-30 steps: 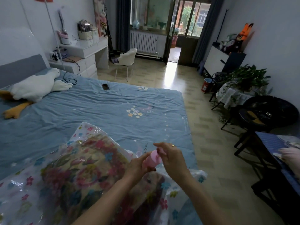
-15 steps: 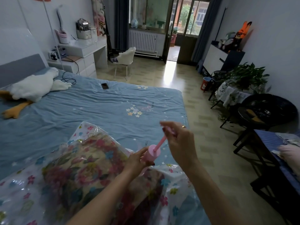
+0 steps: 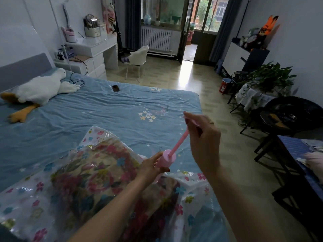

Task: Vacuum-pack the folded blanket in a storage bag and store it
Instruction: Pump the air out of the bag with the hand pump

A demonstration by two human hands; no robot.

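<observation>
Pink pump stands on the storage bag holding the folded blanket, near on the bed. We grip its barrel with our left hand; our right hand pinches the drawn-out rod, slanting up, far and right.

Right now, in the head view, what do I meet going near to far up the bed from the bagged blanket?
Storage bag with the blanket → pink hand pump held by the left hand → flower print → phone.
</observation>
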